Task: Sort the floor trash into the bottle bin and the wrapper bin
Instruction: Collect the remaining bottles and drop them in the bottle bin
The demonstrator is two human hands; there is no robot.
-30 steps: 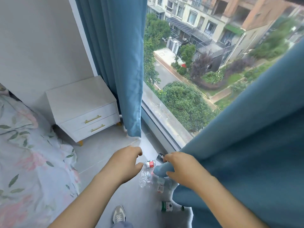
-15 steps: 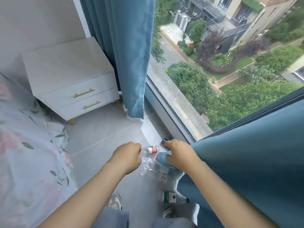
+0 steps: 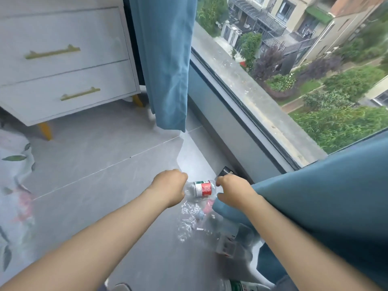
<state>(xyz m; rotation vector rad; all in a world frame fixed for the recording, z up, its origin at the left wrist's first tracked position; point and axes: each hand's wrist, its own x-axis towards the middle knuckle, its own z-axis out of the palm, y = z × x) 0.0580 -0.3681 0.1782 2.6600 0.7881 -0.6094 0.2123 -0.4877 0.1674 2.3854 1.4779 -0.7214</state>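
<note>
A clear plastic bottle [image 3: 202, 188] with a red and white label lies on the grey floor tiles by the window. My left hand [image 3: 170, 189] is curled over its cap end, and the cap is hidden under the fingers. My right hand [image 3: 233, 192] is at the bottle's other end and grips the hem of the blue curtain [image 3: 315, 206], holding it back. Crumpled clear plastic wrap [image 3: 189, 224] lies just below the bottle. A second bottle with a green label [image 3: 238, 286] shows at the bottom edge. No bin is in view.
A small dark object [image 3: 225, 171] lies against the window frame. A red and white wrapper [image 3: 226, 245] sits beside the curtain. The white nightstand [image 3: 63, 59] stands at back left, a second blue curtain [image 3: 165, 59] hangs beside it, and floral bedding [image 3: 12, 185] is on the left.
The camera has dropped closer to the floor. My left hand moved right onto the bottle's cap end. My right hand keeps hold of the curtain hem.
</note>
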